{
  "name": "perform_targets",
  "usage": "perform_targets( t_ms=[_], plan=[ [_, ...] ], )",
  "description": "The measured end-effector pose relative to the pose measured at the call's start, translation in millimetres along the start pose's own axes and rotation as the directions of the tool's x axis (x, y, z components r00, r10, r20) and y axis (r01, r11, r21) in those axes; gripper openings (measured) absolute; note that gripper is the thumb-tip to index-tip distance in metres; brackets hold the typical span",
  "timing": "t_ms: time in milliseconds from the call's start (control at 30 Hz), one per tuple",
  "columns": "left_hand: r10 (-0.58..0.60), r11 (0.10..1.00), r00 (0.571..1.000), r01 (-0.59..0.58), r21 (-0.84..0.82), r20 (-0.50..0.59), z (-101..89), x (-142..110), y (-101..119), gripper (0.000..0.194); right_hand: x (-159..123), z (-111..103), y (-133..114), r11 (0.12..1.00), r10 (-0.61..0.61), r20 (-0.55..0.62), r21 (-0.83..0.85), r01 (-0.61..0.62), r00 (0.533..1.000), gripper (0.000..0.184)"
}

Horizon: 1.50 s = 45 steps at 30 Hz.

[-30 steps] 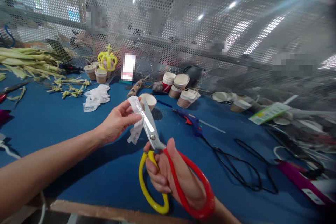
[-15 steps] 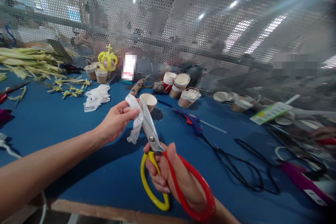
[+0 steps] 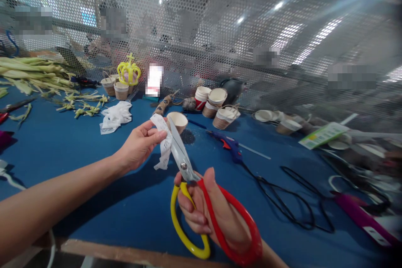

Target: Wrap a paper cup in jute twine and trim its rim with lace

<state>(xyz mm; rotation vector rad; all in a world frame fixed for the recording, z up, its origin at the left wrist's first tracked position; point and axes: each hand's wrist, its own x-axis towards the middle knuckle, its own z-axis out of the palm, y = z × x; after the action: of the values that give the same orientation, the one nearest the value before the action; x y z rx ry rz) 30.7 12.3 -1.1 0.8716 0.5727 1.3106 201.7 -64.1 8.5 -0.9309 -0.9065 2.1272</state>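
Note:
Between its thumb and fingers my left hand [image 3: 141, 144] pinches a strip of white lace ribbon [image 3: 165, 146], whose lower end hangs free. My right hand [image 3: 201, 209] is wrapped through the handles of large scissors [image 3: 182, 157], one loop yellow and the other red. The blades point up and away, nearly closed, right beside the ribbon's right edge; whether they touch it I cannot tell. Behind the blade tips stands a small paper cup [image 3: 178, 122]. A crumpled heap of white lace [image 3: 116, 116] lies on the blue table left of my hand.
A blue glue gun [image 3: 230, 146] with a black cord lies to the right. Several twine-wrapped cups [image 3: 224, 118] stand near the perforated metal screen [image 3: 188, 29]. Pale corn husks [image 3: 34, 71] and a yellow crown [image 3: 128, 71] are at the back left. A purple tool [image 3: 361, 217] sits far right.
The ribbon's top has shifted slightly left, away from the blades. The scissors have closed somewhat and moved a little right and down. A person's hand at the far right edge came into view.

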Motion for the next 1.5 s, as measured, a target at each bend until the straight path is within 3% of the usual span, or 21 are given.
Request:
perform_targets(
  t_ms=[367,533,800,1100,1333,1500],
  plan=[
    [-0.002,1.0,1.0,0.002,0.011,0.024,-2.8,0,0,0.049,-2,-5,0,0.999,0.031,0.007,-0.033,-0.031,0.999,0.056],
    [0.007,1.0,1.0,-0.007,0.025,0.013,0.6,0,4,0.045,-2,-6,1,0.997,-0.001,-0.026,-0.074,-0.001,1.0,0.056],
    [0.028,1.0,0.997,-0.028,0.012,-0.072,3.9,0,8,0.021,-2,-3,5,0.982,-0.081,-0.05,-0.175,0.071,0.995,0.051],
    [0.025,0.999,0.998,-0.022,0.042,-0.059,2.0,1,5,0.038,-2,-6,5,0.99,-0.081,-0.013,-0.119,0.079,0.997,0.066],
    [0.025,0.998,0.999,-0.023,0.058,-0.025,2.4,0,5,0.039,-1,-7,-3,0.993,-0.048,0.042,-0.11,0.052,0.998,0.066],
    [0.015,0.999,1.0,-0.014,0.047,-0.019,3.7,-1,5,0.041,-1,-7,-7,0.991,-0.008,0.019,-0.136,0.011,1.0,0.06]
  ],
)
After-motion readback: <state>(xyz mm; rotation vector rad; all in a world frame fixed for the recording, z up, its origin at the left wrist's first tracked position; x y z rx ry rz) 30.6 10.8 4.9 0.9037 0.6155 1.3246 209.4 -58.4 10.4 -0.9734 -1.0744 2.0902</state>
